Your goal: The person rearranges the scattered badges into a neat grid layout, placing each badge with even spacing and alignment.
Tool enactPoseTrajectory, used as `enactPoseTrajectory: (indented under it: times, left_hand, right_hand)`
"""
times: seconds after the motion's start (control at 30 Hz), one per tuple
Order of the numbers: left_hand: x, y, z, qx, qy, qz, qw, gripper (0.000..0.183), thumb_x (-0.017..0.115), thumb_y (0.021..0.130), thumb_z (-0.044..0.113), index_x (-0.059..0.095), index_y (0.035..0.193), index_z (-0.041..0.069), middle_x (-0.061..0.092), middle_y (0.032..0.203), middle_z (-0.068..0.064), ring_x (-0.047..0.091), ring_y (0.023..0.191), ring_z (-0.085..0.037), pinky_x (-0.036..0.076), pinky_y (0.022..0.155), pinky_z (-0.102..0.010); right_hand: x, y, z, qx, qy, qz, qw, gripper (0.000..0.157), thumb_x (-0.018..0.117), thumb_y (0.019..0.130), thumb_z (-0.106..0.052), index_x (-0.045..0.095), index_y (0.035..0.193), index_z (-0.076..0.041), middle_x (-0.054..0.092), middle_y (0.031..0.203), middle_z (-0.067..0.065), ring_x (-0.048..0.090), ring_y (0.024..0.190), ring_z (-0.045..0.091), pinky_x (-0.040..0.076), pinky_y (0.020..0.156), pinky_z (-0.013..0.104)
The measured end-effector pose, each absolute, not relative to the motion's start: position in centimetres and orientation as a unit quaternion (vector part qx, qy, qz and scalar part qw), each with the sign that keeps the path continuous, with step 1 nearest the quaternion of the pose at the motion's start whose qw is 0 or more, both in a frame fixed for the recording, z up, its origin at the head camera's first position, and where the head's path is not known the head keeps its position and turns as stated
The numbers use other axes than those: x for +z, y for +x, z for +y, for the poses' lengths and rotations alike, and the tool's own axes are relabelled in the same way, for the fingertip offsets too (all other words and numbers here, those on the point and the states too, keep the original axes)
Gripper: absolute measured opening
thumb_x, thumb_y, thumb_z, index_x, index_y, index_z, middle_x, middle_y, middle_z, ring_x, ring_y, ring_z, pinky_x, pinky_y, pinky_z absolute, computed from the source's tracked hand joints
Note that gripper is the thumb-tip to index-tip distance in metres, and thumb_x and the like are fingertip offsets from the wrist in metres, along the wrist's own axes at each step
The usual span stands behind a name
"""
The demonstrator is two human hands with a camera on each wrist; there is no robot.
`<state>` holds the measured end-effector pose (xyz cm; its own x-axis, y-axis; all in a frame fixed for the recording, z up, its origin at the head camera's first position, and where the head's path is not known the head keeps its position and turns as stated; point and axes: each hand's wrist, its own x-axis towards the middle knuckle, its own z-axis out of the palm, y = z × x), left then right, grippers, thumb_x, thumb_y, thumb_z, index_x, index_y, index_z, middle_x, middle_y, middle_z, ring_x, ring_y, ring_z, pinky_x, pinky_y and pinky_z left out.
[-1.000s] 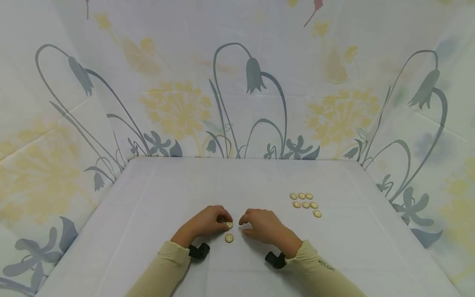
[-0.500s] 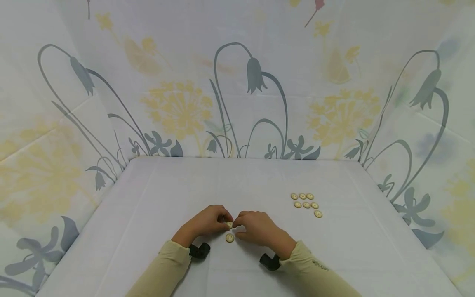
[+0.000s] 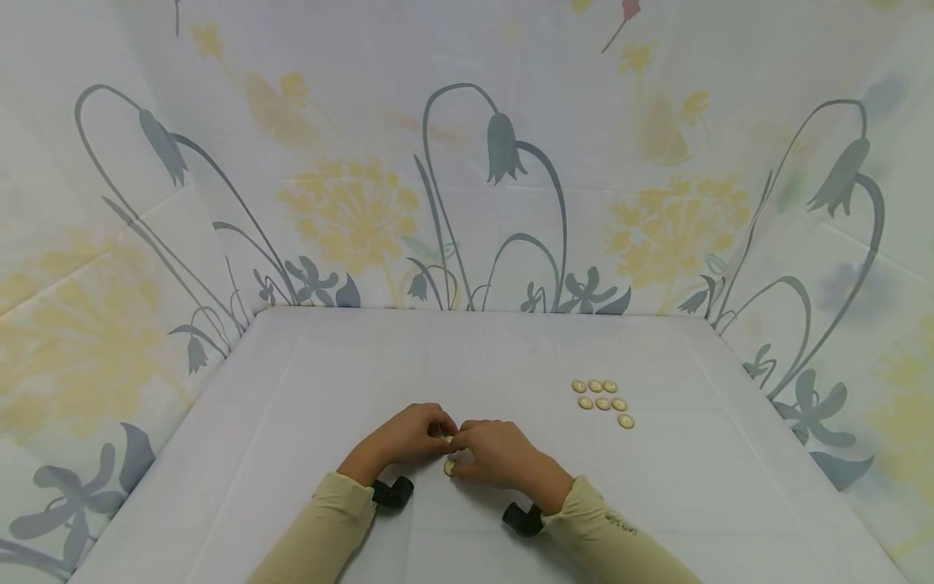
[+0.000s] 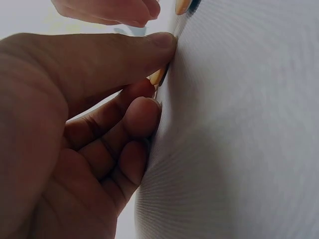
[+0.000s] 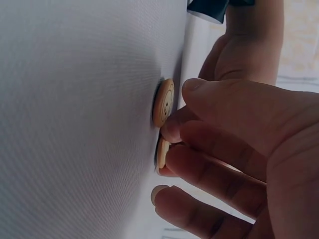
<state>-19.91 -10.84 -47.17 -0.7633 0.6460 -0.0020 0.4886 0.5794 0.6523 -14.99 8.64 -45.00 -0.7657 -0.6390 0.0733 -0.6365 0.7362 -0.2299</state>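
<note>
Two round, pale wooden buttons lie on the white cloth between the hands. My left hand (image 3: 409,434) pinches the farther wooden button (image 5: 162,153) between thumb and fingers, low against the cloth. In the left wrist view only a sliver of that held button (image 4: 157,76) shows. My right hand (image 3: 503,456) reaches in from the other side, its fingers bent loosely and their tips at the held button; contact is hard to tell. Its thumb hovers over the nearer wooden button (image 5: 165,103), which lies flat and shows dark marks on its face.
Several more wooden buttons (image 3: 602,403) lie in short rows farther back on the right. White cloth covers the table (image 3: 328,357). A flower-printed curtain (image 3: 467,227) rises along its back and sides. A dark wrist camera (image 3: 394,492) sits below the left hand.
My right hand has moved left and slightly nearer, its fingers now at the held button and its thumb partly covering the nearer one. The left hand stays put, pinching throughout.
</note>
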Motion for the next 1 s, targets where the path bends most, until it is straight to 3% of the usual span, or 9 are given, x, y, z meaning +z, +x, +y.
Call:
enactPoseTrajectory:
  times: [1.0]
  left_hand:
    - [-47.05,-19.79,-10.74,0.321,0.312,0.886,0.122,0.018,0.068,0.088,0.008,0.072,0.105,0.012,0.065,0.097,0.004,0.056,0.087,-0.010,0.047,0.075,-0.028]
  right_hand:
    - [-45.77,-14.70,7.95,-0.102,-0.360,0.927,-0.008,0.010,0.074,0.081,-0.028,0.074,0.090,-0.025,0.060,0.085,-0.014,0.057,0.072,0.002,0.044,0.058,0.023]
